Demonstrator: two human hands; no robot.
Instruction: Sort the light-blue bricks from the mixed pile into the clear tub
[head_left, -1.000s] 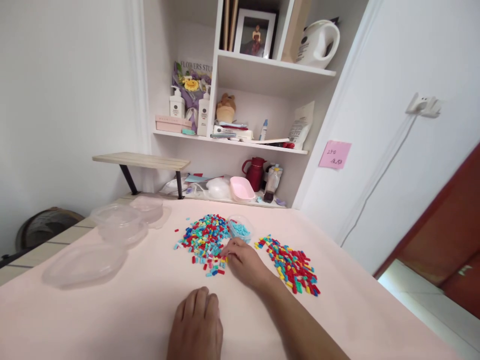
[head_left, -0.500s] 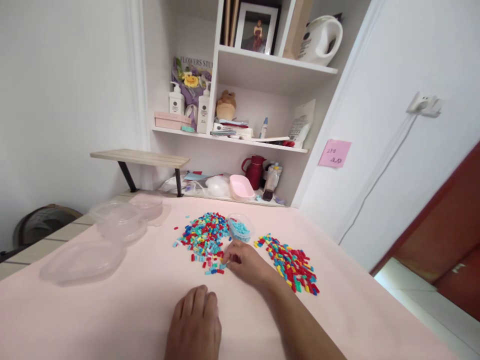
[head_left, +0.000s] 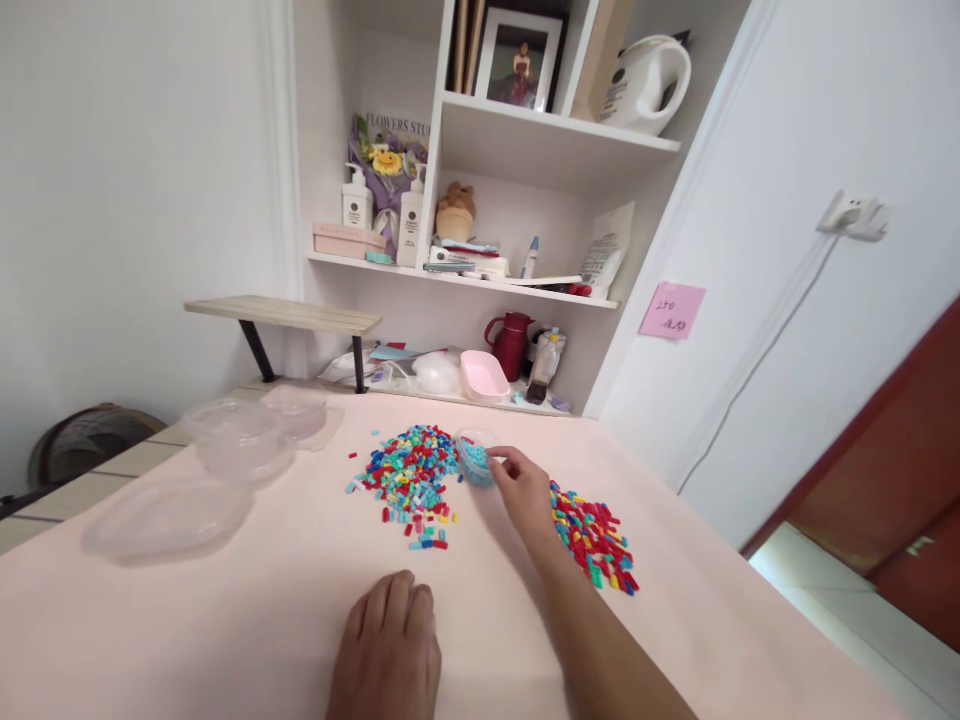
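Observation:
My left hand (head_left: 386,645) rests palm down on the pink tabletop, fingers loosely bent, with nothing visible in it. At the right rim of a small clear container (head_left: 476,476) is my right hand (head_left: 521,490), thumb and forefinger pinched together. Whatever lies between those fingertips is too small to make out. Light blue pieces (head_left: 474,455) fill part of the container. Just left of it spreads a mixed pile of small coloured plastic pieces (head_left: 412,465). A second, mostly red pile (head_left: 596,540) lies beside my right forearm, partly hidden by the hand.
Clear plastic containers (head_left: 236,440) and a clear lid-like piece (head_left: 169,518) sit on the left of the table (head_left: 247,620). Behind stand a small wooden riser (head_left: 285,314), a pink tray (head_left: 484,374), a red jug (head_left: 511,345) and a bottle (head_left: 544,365) beneath the shelves.
My right hand has moved from the near edge of the mixed pile, up and right to the clear container's rim. My left hand stays in place.

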